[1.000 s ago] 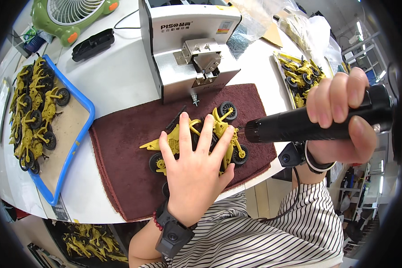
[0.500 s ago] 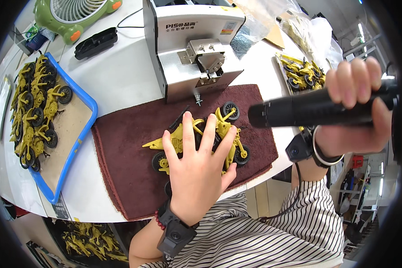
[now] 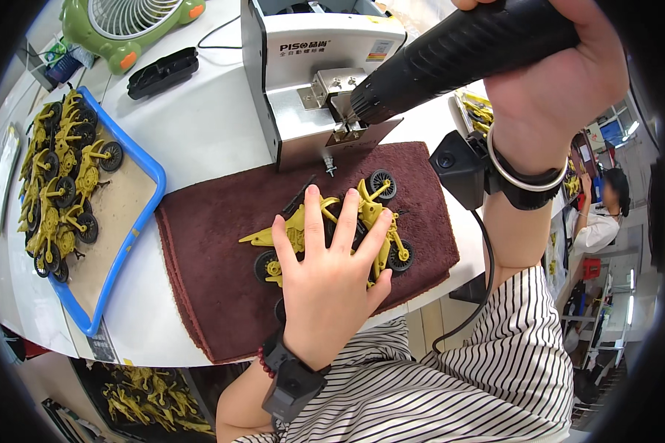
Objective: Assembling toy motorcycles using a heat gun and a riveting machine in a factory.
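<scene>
While the left hand [image 3: 329, 284] lies flat with its fingers spread, gripping nothing, it presses down on yellow toy motorcycles [image 3: 362, 225] lying on a dark red towel [image 3: 214, 251]; two seem to lie under the palm, though the hand hides part of them. Beyond the towel's far edge stands one grey-and-white box machine [image 3: 303, 81]. Closed fully round the handle of one black power screwdriver [image 3: 465, 55], the right hand [image 3: 550, 81] holds its tip at the machine's metal front fitting. Left of the towel sits one blue tray [image 3: 129, 244] with a heap of more yellow motorcycles [image 3: 59, 181], too tangled to count. Farther left of the machine are one black case [image 3: 162, 71] and one green desk fan [image 3: 129, 26]. All rest on a white table [image 3: 199, 140]; a workshop room shows at right.
</scene>
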Demonstrator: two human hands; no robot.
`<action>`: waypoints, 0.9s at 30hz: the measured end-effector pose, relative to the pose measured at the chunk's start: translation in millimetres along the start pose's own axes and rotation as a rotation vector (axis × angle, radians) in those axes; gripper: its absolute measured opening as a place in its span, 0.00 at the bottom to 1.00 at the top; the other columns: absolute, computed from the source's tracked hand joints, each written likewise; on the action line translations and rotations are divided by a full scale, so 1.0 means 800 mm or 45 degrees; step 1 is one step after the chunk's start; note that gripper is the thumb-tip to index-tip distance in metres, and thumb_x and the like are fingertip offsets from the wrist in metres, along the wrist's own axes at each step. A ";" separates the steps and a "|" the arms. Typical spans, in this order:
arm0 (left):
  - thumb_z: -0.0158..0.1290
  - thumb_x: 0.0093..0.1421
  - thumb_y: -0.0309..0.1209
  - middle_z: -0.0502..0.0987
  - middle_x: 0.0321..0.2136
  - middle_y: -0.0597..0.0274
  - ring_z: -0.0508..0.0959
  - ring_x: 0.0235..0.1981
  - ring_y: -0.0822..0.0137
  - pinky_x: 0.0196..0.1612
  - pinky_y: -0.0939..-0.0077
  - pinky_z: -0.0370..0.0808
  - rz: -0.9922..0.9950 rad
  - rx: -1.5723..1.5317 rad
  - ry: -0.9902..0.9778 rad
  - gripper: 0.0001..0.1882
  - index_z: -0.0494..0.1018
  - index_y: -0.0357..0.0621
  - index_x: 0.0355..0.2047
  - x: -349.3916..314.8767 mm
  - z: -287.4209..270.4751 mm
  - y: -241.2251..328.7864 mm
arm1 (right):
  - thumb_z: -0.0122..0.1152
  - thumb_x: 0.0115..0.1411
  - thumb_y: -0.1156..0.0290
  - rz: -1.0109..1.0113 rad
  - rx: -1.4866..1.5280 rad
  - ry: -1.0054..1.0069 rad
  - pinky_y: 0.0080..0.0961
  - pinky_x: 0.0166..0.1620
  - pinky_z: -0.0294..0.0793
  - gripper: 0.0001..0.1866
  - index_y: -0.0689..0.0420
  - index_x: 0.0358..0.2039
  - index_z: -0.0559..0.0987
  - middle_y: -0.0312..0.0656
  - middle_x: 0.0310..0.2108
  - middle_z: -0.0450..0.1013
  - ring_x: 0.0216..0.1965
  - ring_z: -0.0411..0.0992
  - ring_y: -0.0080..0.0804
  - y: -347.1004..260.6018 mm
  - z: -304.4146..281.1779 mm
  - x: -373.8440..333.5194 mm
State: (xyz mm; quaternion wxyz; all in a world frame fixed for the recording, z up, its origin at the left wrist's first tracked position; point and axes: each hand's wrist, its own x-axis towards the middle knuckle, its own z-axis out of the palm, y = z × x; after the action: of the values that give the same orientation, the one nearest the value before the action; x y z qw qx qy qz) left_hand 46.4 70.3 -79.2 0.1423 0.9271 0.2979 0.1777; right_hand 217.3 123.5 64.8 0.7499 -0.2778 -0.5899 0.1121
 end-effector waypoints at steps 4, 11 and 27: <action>0.63 0.46 0.47 0.66 0.61 0.62 0.59 0.64 0.43 0.60 0.33 0.56 0.005 0.001 -0.006 0.34 0.71 0.72 0.57 0.000 -0.003 0.002 | 0.55 0.52 0.70 0.187 -0.056 -0.001 0.29 0.28 0.74 0.11 0.65 0.32 0.72 0.46 0.21 0.69 0.20 0.69 0.37 -0.022 0.013 0.005; 0.62 0.47 0.47 0.66 0.61 0.62 0.59 0.64 0.43 0.60 0.33 0.56 -0.004 0.004 0.014 0.33 0.72 0.72 0.57 -0.002 0.003 -0.002 | 0.54 0.55 0.70 0.447 0.055 -0.005 0.29 0.29 0.75 0.07 0.61 0.26 0.74 0.45 0.23 0.70 0.21 0.71 0.36 -0.046 0.013 0.003; 0.66 0.43 0.43 0.66 0.60 0.61 0.59 0.65 0.43 0.59 0.32 0.57 -0.004 -0.039 0.001 0.36 0.71 0.70 0.56 0.001 -0.003 0.002 | 0.57 0.50 0.69 0.693 -0.072 -0.208 0.24 0.33 0.67 0.15 0.56 0.35 0.62 0.37 0.27 0.65 0.26 0.64 0.26 -0.093 -0.063 -0.071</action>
State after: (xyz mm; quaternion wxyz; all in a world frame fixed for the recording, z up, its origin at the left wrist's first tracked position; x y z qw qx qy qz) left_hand 47.1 69.5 -76.5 0.1569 0.9242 0.2966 0.1824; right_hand 237.5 19.6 51.2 0.6340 -0.4369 -0.5551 0.3148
